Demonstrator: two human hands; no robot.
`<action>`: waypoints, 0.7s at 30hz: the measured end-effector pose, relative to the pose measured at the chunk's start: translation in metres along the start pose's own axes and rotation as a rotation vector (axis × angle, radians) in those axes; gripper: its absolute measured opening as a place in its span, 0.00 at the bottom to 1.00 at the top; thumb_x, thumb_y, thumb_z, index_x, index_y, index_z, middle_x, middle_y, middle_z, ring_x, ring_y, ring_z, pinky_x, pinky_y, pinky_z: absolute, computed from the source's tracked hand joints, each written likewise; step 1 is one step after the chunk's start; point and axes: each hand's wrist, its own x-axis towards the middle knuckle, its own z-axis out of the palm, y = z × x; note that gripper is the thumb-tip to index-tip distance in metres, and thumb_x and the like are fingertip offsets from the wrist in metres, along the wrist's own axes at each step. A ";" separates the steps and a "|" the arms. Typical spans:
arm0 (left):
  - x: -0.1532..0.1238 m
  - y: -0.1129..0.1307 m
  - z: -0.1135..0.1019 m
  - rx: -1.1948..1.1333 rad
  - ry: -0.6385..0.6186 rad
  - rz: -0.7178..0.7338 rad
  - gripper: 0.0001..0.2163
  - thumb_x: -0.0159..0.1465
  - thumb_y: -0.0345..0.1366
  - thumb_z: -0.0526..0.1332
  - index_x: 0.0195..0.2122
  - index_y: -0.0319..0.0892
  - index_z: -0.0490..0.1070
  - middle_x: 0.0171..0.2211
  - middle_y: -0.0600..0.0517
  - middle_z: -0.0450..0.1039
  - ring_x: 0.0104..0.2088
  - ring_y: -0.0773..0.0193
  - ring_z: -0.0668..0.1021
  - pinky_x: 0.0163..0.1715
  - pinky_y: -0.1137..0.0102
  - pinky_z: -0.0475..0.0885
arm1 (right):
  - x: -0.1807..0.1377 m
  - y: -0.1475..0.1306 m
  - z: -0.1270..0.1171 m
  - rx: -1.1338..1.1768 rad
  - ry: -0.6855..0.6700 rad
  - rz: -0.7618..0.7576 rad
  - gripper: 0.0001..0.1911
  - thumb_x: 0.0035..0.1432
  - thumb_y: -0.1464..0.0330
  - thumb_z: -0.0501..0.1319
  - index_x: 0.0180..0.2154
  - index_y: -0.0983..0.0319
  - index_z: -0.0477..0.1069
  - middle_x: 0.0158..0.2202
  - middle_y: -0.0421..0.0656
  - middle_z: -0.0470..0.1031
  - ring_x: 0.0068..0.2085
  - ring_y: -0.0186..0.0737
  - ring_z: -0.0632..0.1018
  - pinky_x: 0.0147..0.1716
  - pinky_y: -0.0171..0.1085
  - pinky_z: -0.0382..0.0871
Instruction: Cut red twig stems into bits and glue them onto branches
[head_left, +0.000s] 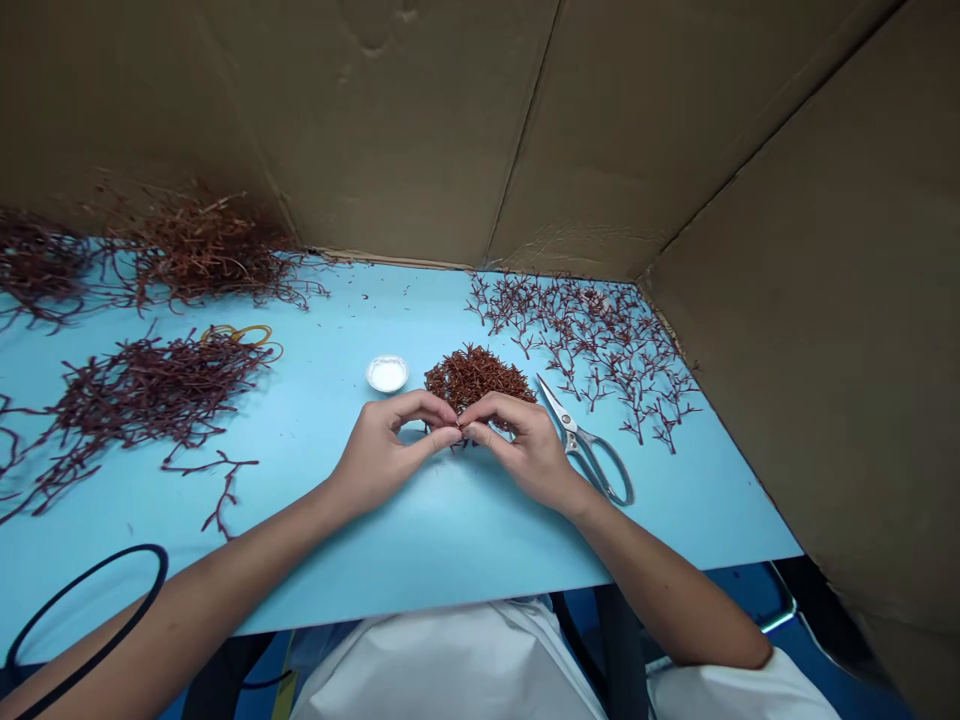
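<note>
My left hand (pixel 390 445) and my right hand (pixel 517 445) meet at the fingertips over the blue table (pixel 450 530). Both pinch a small reddish-brown twig piece between thumbs and forefingers, too small to see well. Just behind the fingers lies a dense heap of short reddish-brown twig bits (pixel 476 375). Metal scissors (pixel 589 445) rest on the table right beside my right hand, blades pointing away. A small white dish (pixel 387 373) sits left of the heap.
Branched twigs are spread at the back right (pixel 600 345). Larger tangled bundles lie at the left (pixel 142 385) and back left (pixel 202 250), with rubber bands (pixel 244 335) between them. Cardboard walls (pixel 825 300) close in the back and right. A black cable (pixel 90 590) loops at the front left.
</note>
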 end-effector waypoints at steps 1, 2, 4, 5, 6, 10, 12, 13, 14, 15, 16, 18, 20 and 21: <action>0.000 0.001 0.001 -0.028 0.007 0.009 0.07 0.62 0.36 0.72 0.39 0.41 0.80 0.36 0.49 0.84 0.37 0.60 0.85 0.42 0.66 0.81 | 0.001 -0.002 0.000 0.017 0.016 0.029 0.03 0.69 0.69 0.65 0.40 0.59 0.80 0.37 0.42 0.84 0.37 0.37 0.81 0.38 0.36 0.75; 0.000 0.003 0.001 -0.054 0.010 0.016 0.08 0.63 0.36 0.72 0.42 0.41 0.80 0.39 0.48 0.84 0.37 0.61 0.85 0.42 0.66 0.82 | 0.001 -0.004 -0.001 0.037 0.032 0.059 0.03 0.68 0.69 0.66 0.40 0.59 0.80 0.37 0.42 0.84 0.37 0.37 0.81 0.37 0.36 0.75; 0.000 0.005 0.003 -0.090 0.015 0.028 0.09 0.64 0.36 0.71 0.45 0.40 0.80 0.43 0.46 0.84 0.38 0.61 0.85 0.43 0.66 0.82 | 0.002 -0.008 -0.003 0.087 0.052 0.124 0.03 0.67 0.68 0.66 0.40 0.59 0.80 0.37 0.42 0.83 0.36 0.36 0.81 0.36 0.35 0.75; 0.000 0.006 0.003 -0.102 0.018 0.034 0.10 0.65 0.37 0.70 0.46 0.40 0.80 0.46 0.45 0.84 0.41 0.61 0.85 0.45 0.66 0.83 | 0.003 -0.009 -0.005 0.118 0.059 0.155 0.04 0.66 0.67 0.66 0.40 0.59 0.79 0.36 0.42 0.83 0.35 0.36 0.81 0.35 0.35 0.75; 0.000 0.007 0.003 -0.113 0.028 0.042 0.11 0.66 0.37 0.69 0.47 0.40 0.80 0.49 0.43 0.83 0.44 0.59 0.85 0.47 0.65 0.83 | 0.004 -0.011 -0.007 0.151 0.067 0.179 0.04 0.66 0.66 0.66 0.40 0.60 0.79 0.35 0.41 0.82 0.34 0.35 0.80 0.35 0.35 0.75; 0.006 0.014 0.000 -0.095 0.069 0.057 0.15 0.66 0.38 0.69 0.52 0.41 0.78 0.56 0.42 0.80 0.54 0.56 0.83 0.57 0.61 0.80 | 0.015 -0.018 -0.033 0.160 0.133 0.216 0.07 0.64 0.63 0.67 0.39 0.60 0.79 0.33 0.41 0.81 0.33 0.35 0.80 0.35 0.37 0.76; 0.014 0.019 -0.002 -0.056 0.070 0.036 0.12 0.64 0.39 0.70 0.47 0.41 0.79 0.49 0.44 0.83 0.48 0.57 0.85 0.53 0.62 0.81 | 0.027 -0.021 -0.057 0.024 0.154 0.189 0.07 0.63 0.63 0.67 0.39 0.61 0.79 0.35 0.43 0.82 0.34 0.37 0.80 0.37 0.38 0.75; 0.018 0.021 -0.003 -0.033 0.068 0.026 0.10 0.64 0.39 0.70 0.43 0.41 0.79 0.44 0.46 0.84 0.43 0.58 0.85 0.49 0.64 0.82 | 0.035 -0.020 -0.070 -0.071 0.158 0.169 0.08 0.63 0.63 0.67 0.38 0.61 0.80 0.35 0.43 0.83 0.34 0.37 0.80 0.36 0.38 0.75; 0.024 0.023 -0.002 -0.007 0.063 0.023 0.09 0.63 0.39 0.70 0.40 0.41 0.79 0.39 0.47 0.84 0.39 0.59 0.85 0.44 0.65 0.82 | 0.045 -0.019 -0.084 -0.183 0.143 0.172 0.08 0.63 0.63 0.66 0.38 0.61 0.80 0.36 0.44 0.83 0.34 0.38 0.80 0.36 0.39 0.74; 0.030 0.025 -0.001 0.025 0.053 0.026 0.07 0.63 0.39 0.70 0.37 0.41 0.79 0.35 0.49 0.83 0.36 0.60 0.84 0.40 0.67 0.81 | 0.056 -0.015 -0.098 -0.320 0.129 0.187 0.09 0.63 0.63 0.65 0.38 0.61 0.81 0.35 0.44 0.84 0.35 0.39 0.80 0.36 0.39 0.73; 0.036 0.027 0.001 0.065 0.037 0.034 0.06 0.63 0.38 0.69 0.36 0.41 0.78 0.33 0.50 0.82 0.33 0.61 0.83 0.36 0.68 0.79 | 0.067 -0.010 -0.110 -0.479 0.113 0.219 0.09 0.63 0.65 0.64 0.38 0.61 0.82 0.35 0.45 0.84 0.35 0.40 0.81 0.37 0.40 0.73; 0.047 0.031 0.007 0.162 -0.021 0.062 0.04 0.65 0.34 0.64 0.38 0.42 0.77 0.29 0.53 0.79 0.29 0.63 0.79 0.31 0.69 0.73 | 0.089 0.004 -0.130 -0.795 0.126 0.318 0.10 0.64 0.68 0.61 0.38 0.60 0.83 0.36 0.46 0.85 0.36 0.42 0.81 0.39 0.41 0.71; 0.057 0.033 0.015 0.272 -0.062 0.104 0.07 0.67 0.30 0.58 0.40 0.43 0.76 0.25 0.56 0.74 0.25 0.65 0.74 0.29 0.69 0.68 | 0.105 0.022 -0.142 -0.888 0.147 0.356 0.10 0.62 0.71 0.62 0.38 0.62 0.83 0.38 0.50 0.85 0.38 0.46 0.81 0.39 0.42 0.69; 0.060 0.033 0.018 0.326 -0.069 0.127 0.09 0.68 0.29 0.55 0.41 0.43 0.75 0.23 0.57 0.71 0.24 0.65 0.72 0.29 0.69 0.65 | 0.111 0.030 -0.146 -0.919 0.153 0.372 0.10 0.61 0.72 0.62 0.37 0.62 0.83 0.37 0.51 0.85 0.38 0.47 0.81 0.37 0.42 0.68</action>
